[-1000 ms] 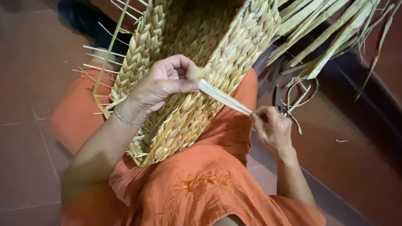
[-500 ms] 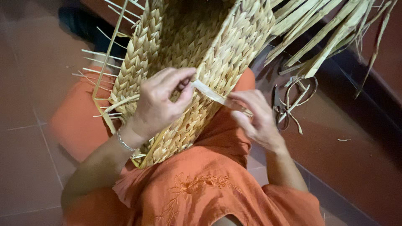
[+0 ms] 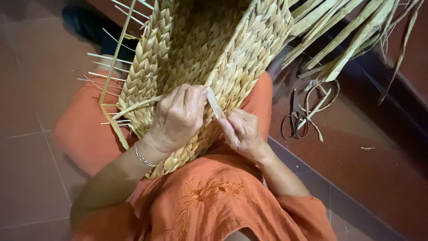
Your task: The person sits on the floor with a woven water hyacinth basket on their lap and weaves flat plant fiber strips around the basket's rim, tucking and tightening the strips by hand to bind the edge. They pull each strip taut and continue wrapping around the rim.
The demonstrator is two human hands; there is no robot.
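Both hands have come closer together along the strip. It lies against the basket on the lap. Left hand pinches its top; right hand seems closed on its lower end. Scissors lie right, on the floor.

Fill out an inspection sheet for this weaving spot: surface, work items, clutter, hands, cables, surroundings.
Surface: reddish tiled floor; the work rests on a lap in orange cloth.
Work items: woven basket of pale braided fibre with bare frame rods at its left edge; flat fibre strip at its wall.
Clutter: scissors and loose fibre scraps on a red step.
Hands: left hand lies on the basket, fingers pinching the strip; right hand is at the strip's lower end.
Cables: nothing seen.
Surroundings: bundle of long dried leaves at upper right.
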